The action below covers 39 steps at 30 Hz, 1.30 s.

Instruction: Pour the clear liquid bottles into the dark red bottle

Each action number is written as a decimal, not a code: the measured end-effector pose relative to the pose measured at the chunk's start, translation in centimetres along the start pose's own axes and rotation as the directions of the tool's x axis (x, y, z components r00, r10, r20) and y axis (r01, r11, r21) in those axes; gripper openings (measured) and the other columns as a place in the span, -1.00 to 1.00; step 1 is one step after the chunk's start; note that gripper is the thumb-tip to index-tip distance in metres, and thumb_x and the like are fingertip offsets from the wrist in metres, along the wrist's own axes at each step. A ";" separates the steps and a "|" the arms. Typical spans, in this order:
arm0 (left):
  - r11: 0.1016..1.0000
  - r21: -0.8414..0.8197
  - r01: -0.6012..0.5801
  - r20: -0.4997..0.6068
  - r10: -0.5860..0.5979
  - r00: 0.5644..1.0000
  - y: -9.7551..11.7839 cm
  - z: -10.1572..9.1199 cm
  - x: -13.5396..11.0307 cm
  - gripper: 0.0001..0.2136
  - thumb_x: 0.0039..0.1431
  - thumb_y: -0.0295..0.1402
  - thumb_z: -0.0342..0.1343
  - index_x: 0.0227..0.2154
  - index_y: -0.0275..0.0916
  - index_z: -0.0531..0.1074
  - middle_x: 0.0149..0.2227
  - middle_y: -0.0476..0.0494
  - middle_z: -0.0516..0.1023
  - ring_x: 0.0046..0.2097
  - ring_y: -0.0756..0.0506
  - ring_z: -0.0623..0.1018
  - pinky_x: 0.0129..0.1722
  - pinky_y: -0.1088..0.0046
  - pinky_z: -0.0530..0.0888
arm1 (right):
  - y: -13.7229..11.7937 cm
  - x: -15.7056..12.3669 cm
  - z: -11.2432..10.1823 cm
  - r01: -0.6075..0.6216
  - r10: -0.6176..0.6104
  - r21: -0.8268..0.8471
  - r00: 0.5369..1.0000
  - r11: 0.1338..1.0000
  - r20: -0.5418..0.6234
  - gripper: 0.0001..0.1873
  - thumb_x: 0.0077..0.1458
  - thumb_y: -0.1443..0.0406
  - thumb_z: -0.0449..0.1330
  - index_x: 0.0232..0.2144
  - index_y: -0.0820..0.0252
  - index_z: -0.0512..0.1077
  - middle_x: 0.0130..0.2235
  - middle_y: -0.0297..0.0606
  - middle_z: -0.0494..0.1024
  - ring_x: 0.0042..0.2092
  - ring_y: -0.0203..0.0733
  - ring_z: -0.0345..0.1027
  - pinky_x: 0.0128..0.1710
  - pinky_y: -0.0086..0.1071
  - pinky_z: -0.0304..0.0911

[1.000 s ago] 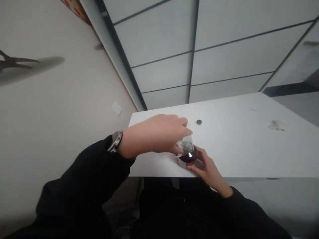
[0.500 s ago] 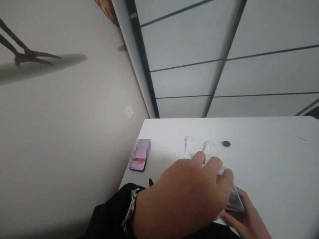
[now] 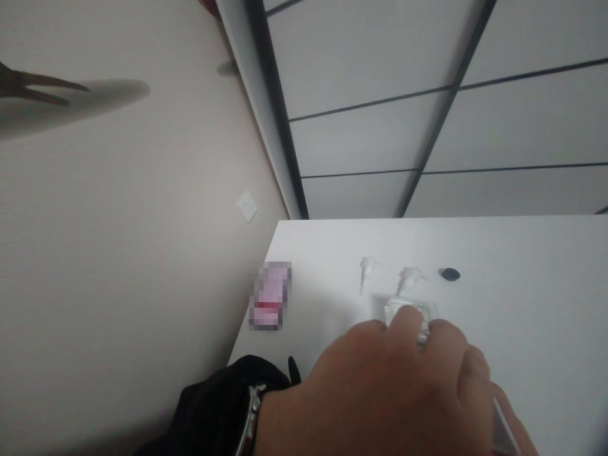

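Observation:
My left hand, with a silver band at the wrist and a dark sleeve, is curled over the near side of a clear plastic box. Its fingertips are hidden from me. Low on the right, my right hand shows only in part, against a clear, dark-looking container edge. Whether this edge belongs to the same box I cannot tell. Just beyond the box lie two small white plastic pieces, shaped like pump heads: one left, one nearer. Right of them is a dark round disc.
A phone with a pink, blurred-out screen lies at the left edge of the white table. A wall with a socket rises on the left. White panelled doors stand behind the table.
My left hand has moved right and nearer, covering most of my right hand and the container there. More of the clear box top shows beyond my fingers. The view has shifted slightly.

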<state>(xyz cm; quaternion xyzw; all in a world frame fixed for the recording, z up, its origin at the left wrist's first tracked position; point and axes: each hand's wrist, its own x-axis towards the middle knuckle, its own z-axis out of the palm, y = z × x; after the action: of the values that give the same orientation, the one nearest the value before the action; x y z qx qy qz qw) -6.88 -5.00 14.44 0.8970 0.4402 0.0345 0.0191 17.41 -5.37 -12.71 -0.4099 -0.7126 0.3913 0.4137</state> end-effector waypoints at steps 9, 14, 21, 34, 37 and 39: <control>0.995 0.090 -0.049 0.160 0.034 0.986 -0.6 -1.7 0.3 -0.54 0.28 -0.27 0.38 0.18 -0.20 0.44 0.20 -0.24 0.56 0.14 -0.25 0.57 -0.10 0.27 0.63 | -3.0 2.5 0.5 -0.037 0.026 0.130 0.997 0.991 0.079 -0.20 0.16 -0.07 0.43 0.32 0.04 0.33 0.26 0.03 0.54 0.27 0.21 0.48 0.30 0.12 0.41; 0.996 0.076 -0.047 0.209 0.030 0.977 -0.8 -2.3 1.2 -0.56 0.29 -0.23 0.38 0.17 -0.12 0.46 0.15 -0.18 0.59 0.09 -0.24 0.59 -0.10 0.29 0.56 | -3.5 3.1 0.6 0.001 -0.023 0.220 0.995 0.975 0.094 -0.20 0.17 -0.01 0.45 0.34 0.03 0.30 0.31 0.02 0.50 0.31 0.17 0.44 0.36 0.10 0.33; 0.996 0.090 -0.030 0.341 -0.002 0.940 -0.4 -3.7 2.5 -0.60 0.31 -0.20 0.36 0.15 -0.07 0.48 0.20 -0.11 0.59 0.14 -0.23 0.57 -0.02 0.31 0.48 | -3.7 3.3 0.5 0.023 -0.056 0.281 0.992 0.959 0.110 -0.17 0.16 0.06 0.48 0.36 0.01 0.27 0.34 0.00 0.47 0.34 0.12 0.41 0.39 0.09 0.29; 0.983 0.129 -0.130 0.375 0.073 0.924 1.3 -4.8 5.0 -0.73 0.29 -0.16 0.28 0.00 -0.05 0.62 0.04 -0.15 0.67 0.05 -0.25 0.61 -0.08 0.31 0.44 | -3.2 3.2 0.6 0.030 -0.062 0.283 0.992 0.959 0.107 -0.15 0.17 0.04 0.47 0.38 -0.02 0.24 0.28 -0.02 0.50 0.30 0.15 0.43 0.36 0.18 0.29; 0.982 0.122 -0.147 0.374 0.091 0.923 1.5 -4.9 5.4 -0.73 0.27 -0.16 0.28 -0.02 -0.04 0.64 0.02 -0.16 0.68 0.03 -0.25 0.61 -0.09 0.30 0.44 | -3.2 3.3 0.5 0.030 -0.062 0.278 0.993 0.960 0.105 -0.16 0.16 0.05 0.48 0.37 -0.01 0.26 0.27 -0.04 0.52 0.28 0.14 0.45 0.34 0.14 0.32; 0.979 0.129 -0.157 0.387 0.096 0.917 1.7 -5.0 5.7 -0.73 0.26 -0.18 0.28 -0.01 -0.05 0.65 0.02 -0.17 0.68 0.02 -0.26 0.61 -0.10 0.29 0.45 | -3.3 3.3 0.4 0.029 -0.062 0.275 0.992 0.961 0.113 -0.17 0.17 0.06 0.47 0.37 -0.01 0.26 0.27 -0.03 0.52 0.29 0.14 0.45 0.35 0.14 0.31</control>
<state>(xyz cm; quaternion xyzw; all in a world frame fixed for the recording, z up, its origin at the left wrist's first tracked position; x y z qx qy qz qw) -2.49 -1.51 19.76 0.9121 0.3704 -0.1730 0.0306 15.13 -3.68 -8.98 -0.3084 -0.6848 0.4999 0.4313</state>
